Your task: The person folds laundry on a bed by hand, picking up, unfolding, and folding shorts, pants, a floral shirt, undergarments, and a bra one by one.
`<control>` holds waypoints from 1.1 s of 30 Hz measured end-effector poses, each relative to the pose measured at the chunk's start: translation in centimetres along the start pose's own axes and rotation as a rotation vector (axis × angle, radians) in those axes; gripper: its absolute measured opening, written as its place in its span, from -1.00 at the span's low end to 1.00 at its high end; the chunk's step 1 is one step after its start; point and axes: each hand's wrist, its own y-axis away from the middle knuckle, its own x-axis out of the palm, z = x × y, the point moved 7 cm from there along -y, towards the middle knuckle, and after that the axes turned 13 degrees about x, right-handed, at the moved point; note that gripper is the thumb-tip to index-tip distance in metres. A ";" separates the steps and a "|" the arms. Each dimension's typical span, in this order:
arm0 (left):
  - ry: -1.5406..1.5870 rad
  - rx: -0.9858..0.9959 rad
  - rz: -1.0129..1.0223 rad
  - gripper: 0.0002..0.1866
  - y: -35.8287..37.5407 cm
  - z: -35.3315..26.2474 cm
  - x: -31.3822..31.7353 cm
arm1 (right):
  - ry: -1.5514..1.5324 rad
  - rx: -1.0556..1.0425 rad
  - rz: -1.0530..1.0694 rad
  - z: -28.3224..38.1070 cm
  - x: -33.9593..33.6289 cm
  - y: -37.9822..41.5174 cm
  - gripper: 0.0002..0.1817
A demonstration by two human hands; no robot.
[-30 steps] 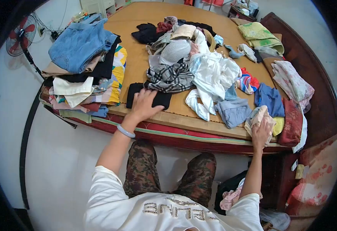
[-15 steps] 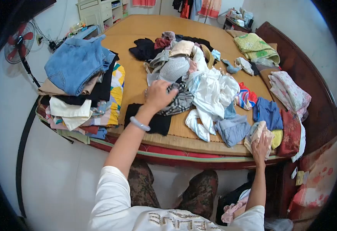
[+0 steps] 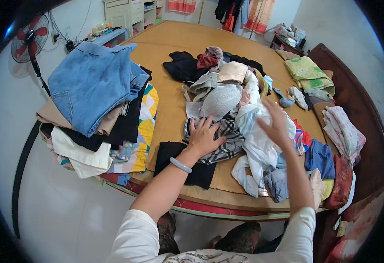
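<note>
My left hand (image 3: pixel 204 138), fingers spread, rests on a black-and-white plaid garment (image 3: pixel 231 136). Just behind that garment lies a pale padded bra (image 3: pixel 220 101); a folded black cloth (image 3: pixel 185 166) is in front, under my left wrist. Over the pile's right side, my right hand (image 3: pixel 274 125) is held open with fingers apart, overlapping a crumpled white garment (image 3: pixel 260 147) in this view. A grey-blue piece of clothing (image 3: pixel 277 182) lies by my right forearm, and a beige cloth (image 3: pixel 317 187) shows partly behind it.
A tall stack of folded clothes, topped by jeans (image 3: pixel 93 83), stands on the bed's left. Along the right edge lie a blue garment (image 3: pixel 320 158), a dark red cloth (image 3: pixel 343 182) and a floral one (image 3: pixel 343 131). A fan (image 3: pixel 29 37) stands at far left.
My right hand has left the beige cloth and moved up and left over the white garment. My left hand has flattened onto the plaid garment with fingers spread. The camera view has shifted.
</note>
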 end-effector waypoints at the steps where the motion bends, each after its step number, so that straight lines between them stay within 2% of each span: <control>1: 0.002 -0.003 -0.005 -0.36 0.0 -0.3 -0.5 | -0.086 -0.016 0.014 3.2 3.2 -3.0 -0.28; 2: 0.012 -0.005 -0.011 -0.36 0.0 -0.1 -0.6 | -0.111 -0.097 -0.023 5.6 6.4 -5.5 -0.25; 4: 0.037 -0.014 -0.028 -0.36 0.2 0.2 -0.4 | 0.101 -0.121 -0.137 10.6 10.9 -9.0 -0.20; 5: 0.031 0.026 -0.160 -0.48 0.2 -0.1 -1.2 | 0.199 -0.127 -0.093 10.6 13.6 -10.0 -0.24; 8: 0.095 0.018 -0.358 -0.64 0.2 0.4 -3.2 | 0.412 -0.087 0.052 9.0 17.9 -10.8 -0.41; 9: 0.045 0.048 -0.550 -0.77 0.5 0.2 -4.4 | 0.427 -0.053 0.101 7.9 16.7 -10.6 -0.50; 10: 0.049 0.007 -0.552 -0.79 0.6 0.8 -4.3 | 0.443 -0.023 0.151 6.5 15.8 -10.4 -0.59; 12: 0.063 -0.063 -0.547 -0.81 0.9 1.7 -4.0 | 0.395 -0.027 0.057 2.2 14.8 -9.2 -0.83; 16: 0.100 -0.132 -0.510 -0.87 0.9 2.2 -3.4 | 0.590 0.113 0.081 -8.1 11.3 -5.6 -0.85; 20: 0.086 -0.150 -0.427 -0.86 0.0 2.0 -2.2 | 0.637 0.225 0.327 -12.2 9.2 -5.4 -0.80; 22: 0.098 -0.128 -0.406 -0.86 -0.3 1.6 -1.7 | 0.721 0.289 0.447 -11.0 8.8 -7.3 -0.80; 23: 0.102 -0.117 -0.393 -0.86 -0.4 1.4 -1.5 | 0.677 0.208 0.339 -8.3 8.7 -8.7 -0.82; 25: 0.114 -0.088 -0.433 -0.87 -0.3 1.2 -1.3 | 0.506 0.178 0.252 -2.7 10.4 -12.0 -0.83; 26: 0.117 -0.075 -0.452 -0.87 -0.2 1.3 -1.3 | 0.485 0.116 0.228 0.9 11.9 -13.4 -0.77; 27: 0.117 -0.098 -0.410 -0.85 -0.2 1.2 -1.3 | 0.185 -0.037 0.076 1.7 15.1 -14.7 -0.64; 28: 0.125 -0.115 -0.422 -0.84 -0.1 1.3 -1.4 | 0.159 -0.157 0.056 3.6 17.9 -15.8 -0.59; 30: 0.140 -0.151 -0.447 -0.82 -0.1 1.6 -1.6 | 0.206 -0.066 0.130 8.0 21.6 -16.9 -0.62; 32: 0.136 -0.176 -0.446 -0.78 0.0 1.9 -2.0 | 0.163 -0.075 0.039 7.8 27.1 -17.4 -0.67; 33: 0.120 -0.181 -0.462 -0.77 0.1 2.2 -2.0 | 0.239 -0.083 0.215 6.1 31.3 -18.3 -0.47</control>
